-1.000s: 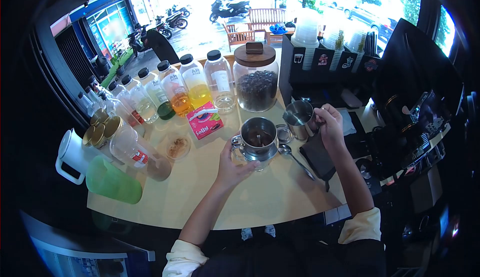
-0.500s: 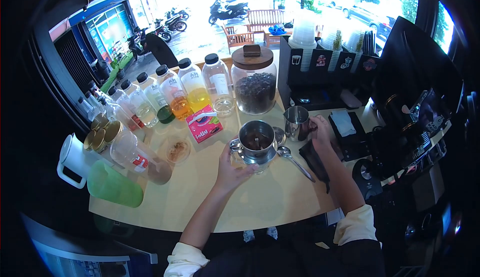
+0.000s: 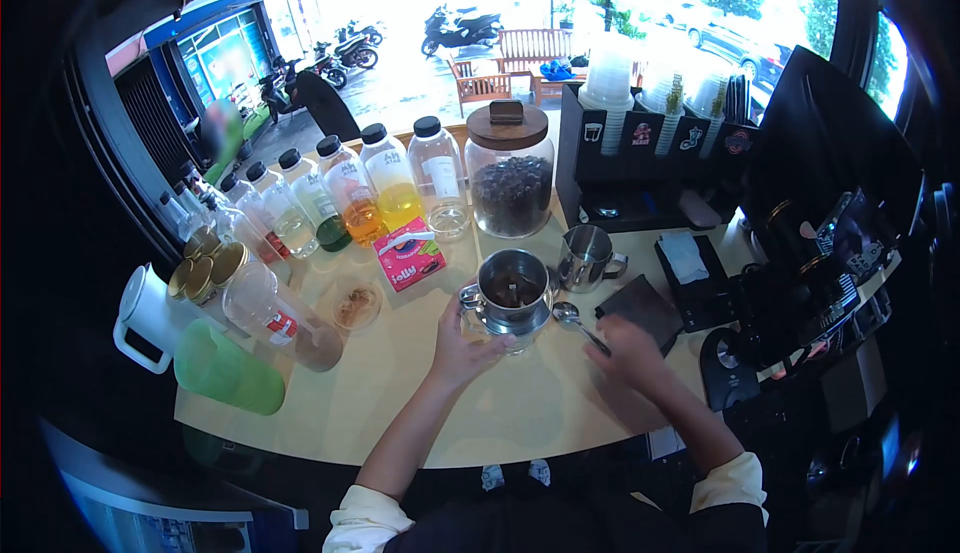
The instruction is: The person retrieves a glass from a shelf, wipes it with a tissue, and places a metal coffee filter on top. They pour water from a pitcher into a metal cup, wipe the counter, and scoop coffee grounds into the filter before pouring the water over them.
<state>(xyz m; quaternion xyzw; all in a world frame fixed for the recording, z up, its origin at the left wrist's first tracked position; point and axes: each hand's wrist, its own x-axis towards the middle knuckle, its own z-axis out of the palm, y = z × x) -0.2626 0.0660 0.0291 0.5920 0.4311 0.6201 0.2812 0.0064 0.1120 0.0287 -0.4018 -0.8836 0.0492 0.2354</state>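
Observation:
A metal coffee dripper with dark liquid in it sits on a clear glass. My left hand is wrapped round the glass from the left, its fingers up by the dripper's handle. My right hand pinches the handle end of a metal spoon, whose bowl lies just right of the glass. Behind the spoon stands a steel milk pitcher, its handle to the right, untouched. A dark folded cloth lies beyond my right hand.
Several capped bottles line the back left, beside a lidded glass jar of dark contents. A pink box, a small dish of brown powder and a green tumbler stand left. Cup holder at back right.
My right hand has let go of the milk pitcher and moved down toward me to the spoon. The dark cloth now lies flatter and more spread. My left hand stays put.

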